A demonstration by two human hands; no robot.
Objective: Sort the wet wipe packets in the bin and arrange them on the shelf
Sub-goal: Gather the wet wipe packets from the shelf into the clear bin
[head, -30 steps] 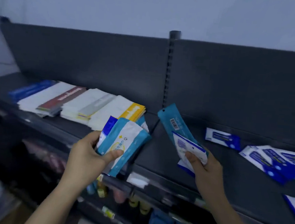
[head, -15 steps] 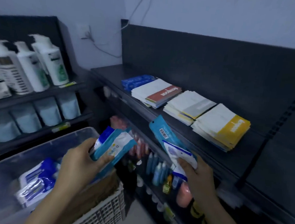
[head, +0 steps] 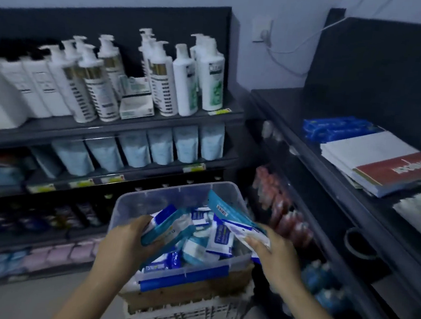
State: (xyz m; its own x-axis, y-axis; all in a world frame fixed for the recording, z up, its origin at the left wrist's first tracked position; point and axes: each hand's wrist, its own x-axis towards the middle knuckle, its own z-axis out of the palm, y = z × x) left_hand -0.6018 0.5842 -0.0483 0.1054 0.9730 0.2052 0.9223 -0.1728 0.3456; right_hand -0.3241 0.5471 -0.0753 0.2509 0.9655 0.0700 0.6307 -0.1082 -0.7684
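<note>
Nearest, a pale woven basket (head: 185, 317) carries a brown box, and on that sits the bin (head: 176, 190), a clear, rigid plastic tub with rounded corners and a blue strip on its near wall. Both hands are over it, apart, each clamped on its own catch. The left hand (head: 125, 243) curls round a small fan of teal-and-white packets (head: 170, 228), and the right hand (head: 276, 256) grips a barcoded teal packet (head: 227, 215) with a white-and-blue one under it. Below them the loose packets (head: 214, 238) lie jumbled at all angles. They are flat, soft film pouches, glossy and probably slick, light and a little squashy from the damp wipes inside. They should bend rather than break, and a stack held loosely is likely to slide apart. The best hold looks to be across the flat faces near the middle, thumb on top and fingers beneath, keeping the edges squared, not at the thin sealed ends. Further right, on the dark matt shelf (head: 285, 102), a red-and-white stack (head: 382, 166) lies flat and neat, with blue packs (head: 334, 128) beyond it. Farthest left, white pump bottles (head: 160, 78) stand over pale blue pouches (head: 159, 147).
</note>
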